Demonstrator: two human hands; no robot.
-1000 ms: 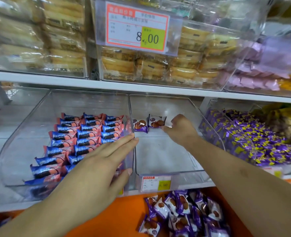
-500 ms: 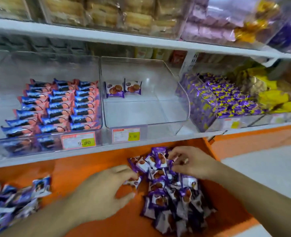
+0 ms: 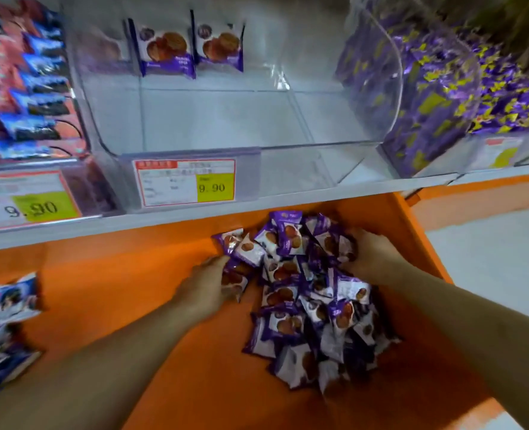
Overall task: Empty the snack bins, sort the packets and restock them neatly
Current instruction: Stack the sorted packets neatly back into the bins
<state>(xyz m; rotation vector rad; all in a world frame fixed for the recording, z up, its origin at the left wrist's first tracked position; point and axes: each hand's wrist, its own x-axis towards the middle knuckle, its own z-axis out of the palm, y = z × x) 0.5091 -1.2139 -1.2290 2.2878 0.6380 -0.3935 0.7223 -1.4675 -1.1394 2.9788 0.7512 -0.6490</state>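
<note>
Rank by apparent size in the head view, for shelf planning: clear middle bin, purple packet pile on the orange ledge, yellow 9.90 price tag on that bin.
1. Clear middle bin
2. Purple packet pile
3. Yellow 9.90 price tag
The pile lies nearer the camera.

Both hands (image 3: 208, 285) in purple packet pile (image 3: 306, 302)

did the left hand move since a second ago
Yes. The left hand was up at the clear bin's front edge; now it is below the shelf, down on the orange ledge, at the left side of the packet pile.
</note>
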